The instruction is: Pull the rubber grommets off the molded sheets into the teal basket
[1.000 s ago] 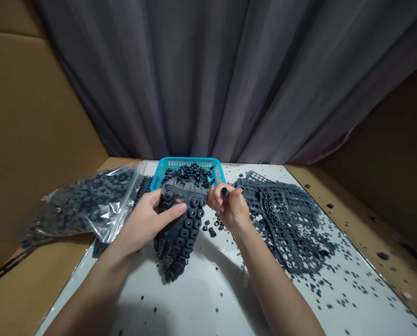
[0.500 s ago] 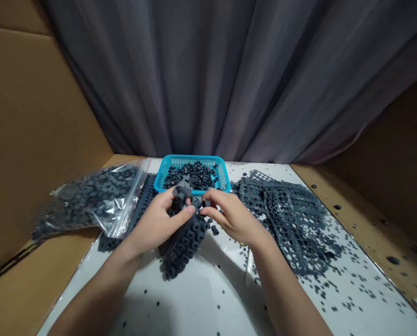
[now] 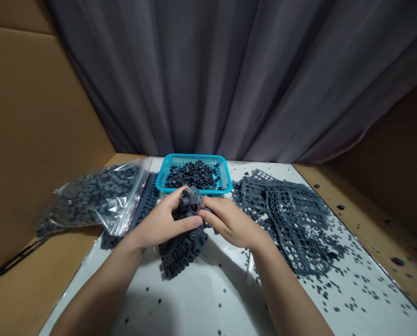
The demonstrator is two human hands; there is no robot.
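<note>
My left hand (image 3: 164, 223) is closed on a dark rubber sheet (image 3: 183, 255) studded with rows of small hollow ring-shaped parts. The sheet is bent, its upper end curling up above my thumb and its lower part hanging down over the white table. My right hand (image 3: 232, 223) is closed, thumb and forefinger pinched together against the right edge of the curled end. What the pinch holds is mostly hidden; only a dark bit shows at the fingertips. Just beyond my hands, a blue basket (image 3: 161, 184) holds a heap of loose black rubber pieces.
A clear zip bag (image 3: 92, 198) full of dark rubber pieces lies at left, beside another studded sheet (image 3: 145, 198). Perforated sheets (image 3: 295, 210) are piled at right among scattered small black discs. Cardboard walls (image 3: 29, 116) flank the table; a grey curtain (image 3: 208, 84) hangs behind.
My right hand has moved slightly left, from holding a small black ring apart from the sheet to touching the sheet's curled end. The curled end has turned in my left hand.
</note>
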